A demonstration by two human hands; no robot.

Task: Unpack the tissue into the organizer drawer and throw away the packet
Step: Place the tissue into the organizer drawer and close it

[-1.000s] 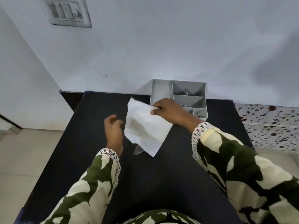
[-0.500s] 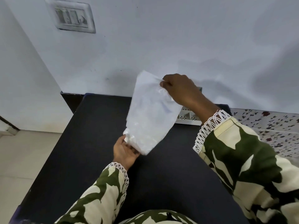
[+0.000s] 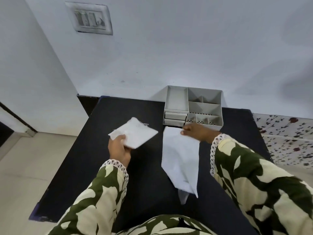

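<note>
1. Above the dark table [image 3: 88, 167], our two hands are now apart: half a second ago both held one full packet upright in front of the organizer, and now the tissue is out of it.
2. Our left hand [image 3: 118, 150] grips the square tissue stack [image 3: 135, 133] by its near corner, holding it flat and clear of the tabletop, to the left of the organizer.
3. Our right hand [image 3: 196, 133] pinches the top edge of the emptied packet [image 3: 179, 160], which hangs limp, its lower tip trailing toward us over the table.
4. We judge the unpacking done; what is left is to put the tissue in a drawer and bin the packet.
5. Against the wall at the table's far edge, the grey organizer [image 3: 218, 119] shows open compartments on top, and its two small front drawers [image 3: 174, 118] look shut, so one likely needs opening first.
6. We see a pale wall with a switch plate [image 3: 89, 18], beige floor to the left and a floral-patterned surface [image 3: 288, 138] to the right; no bin is in view.
</note>
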